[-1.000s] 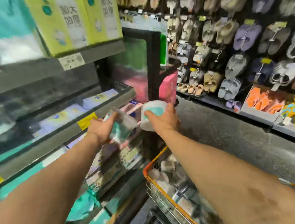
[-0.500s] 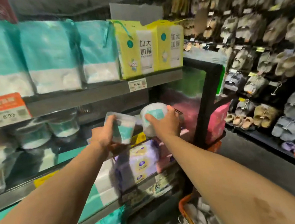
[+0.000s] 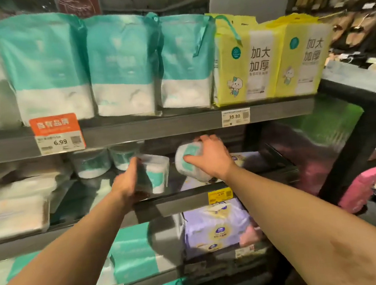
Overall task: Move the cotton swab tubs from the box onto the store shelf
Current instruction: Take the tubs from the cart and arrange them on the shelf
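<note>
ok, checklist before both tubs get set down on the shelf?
1. Left hand grips left tub: ok.
2. Right hand grips right tub: ok.
3. Left tub near upright: ok.
4. Right tub upright: not ok, tilted.
5. Both tubs over the shelf, below the upper shelf: ok.
6. Gap between left tub and stocked tubs: cannot tell, blurred.

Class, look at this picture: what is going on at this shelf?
A person is putting out stock in a shop. The left hand holds a cotton swab tub and the right hand holds a second tub, tilted, both reaching over the middle shelf. Two more tubs stand at its back.
</note>
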